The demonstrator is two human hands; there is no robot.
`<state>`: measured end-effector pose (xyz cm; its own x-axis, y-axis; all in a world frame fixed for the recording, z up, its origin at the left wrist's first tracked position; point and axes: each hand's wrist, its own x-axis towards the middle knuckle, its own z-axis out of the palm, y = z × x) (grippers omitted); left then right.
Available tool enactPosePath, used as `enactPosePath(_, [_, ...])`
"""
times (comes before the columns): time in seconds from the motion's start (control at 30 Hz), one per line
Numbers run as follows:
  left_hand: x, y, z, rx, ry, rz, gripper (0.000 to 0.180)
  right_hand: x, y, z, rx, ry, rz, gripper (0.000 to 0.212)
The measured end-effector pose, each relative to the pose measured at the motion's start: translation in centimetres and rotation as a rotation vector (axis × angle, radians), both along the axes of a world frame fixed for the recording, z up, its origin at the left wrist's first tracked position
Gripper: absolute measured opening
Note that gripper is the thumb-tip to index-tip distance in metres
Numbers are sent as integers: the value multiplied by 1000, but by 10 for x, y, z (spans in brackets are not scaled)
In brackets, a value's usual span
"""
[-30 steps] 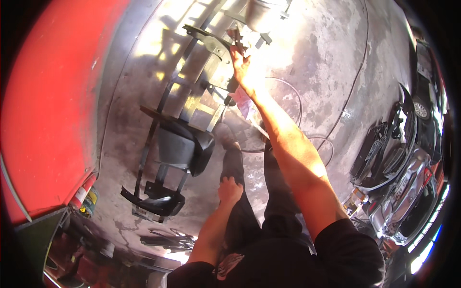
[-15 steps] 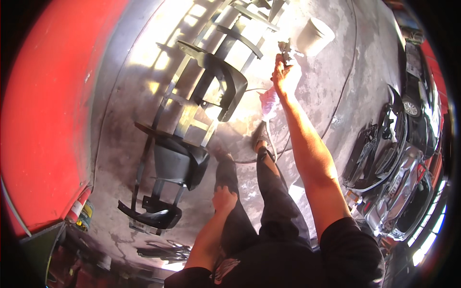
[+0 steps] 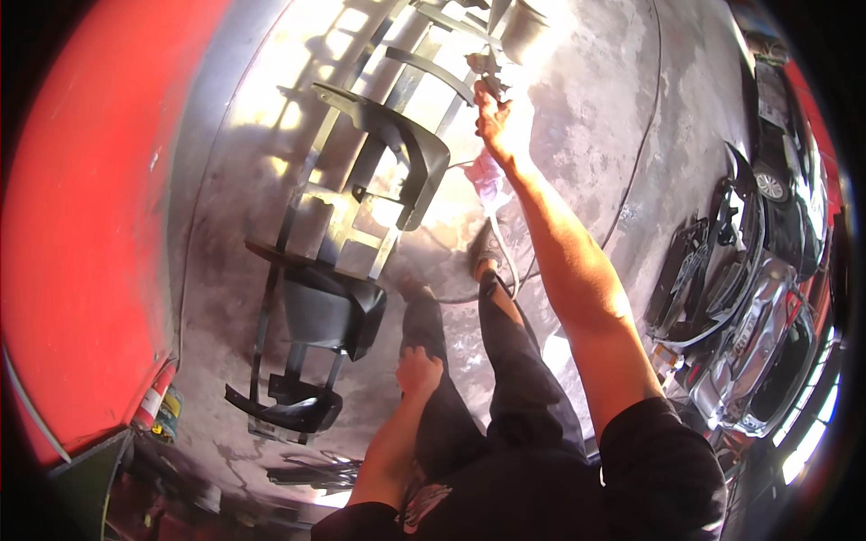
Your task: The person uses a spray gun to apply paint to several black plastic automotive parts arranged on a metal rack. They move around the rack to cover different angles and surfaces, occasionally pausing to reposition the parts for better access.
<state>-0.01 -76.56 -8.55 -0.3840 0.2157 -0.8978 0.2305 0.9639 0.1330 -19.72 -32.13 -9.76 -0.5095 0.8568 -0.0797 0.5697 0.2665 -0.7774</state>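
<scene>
My right arm stretches far forward, and its hand (image 3: pixel 507 126) is wrapped round a spray gun (image 3: pixel 484 67). A pale grey cup (image 3: pixel 525 32) shows at the gun's top, in glare. Below that hand hangs a pink cloth (image 3: pixel 487 177) around the hose (image 3: pixel 507 248). Left of the gun, black curved plastic car parts rest on a metal rack: a bracket-shaped piece (image 3: pixel 424 158), a broad panel (image 3: pixel 325 307) and a small trim piece (image 3: pixel 302 410). My left hand (image 3: pixel 419 371) is curled closed before my thigh, with nothing visible in it.
The long metal rack (image 3: pixel 293 212) runs away from me across the stained concrete floor (image 3: pixel 595 117). A red panel (image 3: pixel 81 225) fills the left side, with cans (image 3: pixel 162 410) at its foot. Car bumpers (image 3: pixel 722 261) and a dark car (image 3: pixel 780 171) stand at right. The hose trails by my feet.
My right hand has swung left and a little farther forward with the spray gun, bringing it closer to the rack's far parts. The cup looks tilted differently. My left hand has hardly moved.
</scene>
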Motion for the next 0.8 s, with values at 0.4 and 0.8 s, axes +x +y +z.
enactPosePath(0.4, [5, -2, -4, 31, -13, -42, 39, 105, 32, -1, 179, -22, -352, 28])
enactPosePath(0.8, [15, -12, -4, 24, -3, -12, 38, 51, -84, -3, 220, 69, -136, 20])
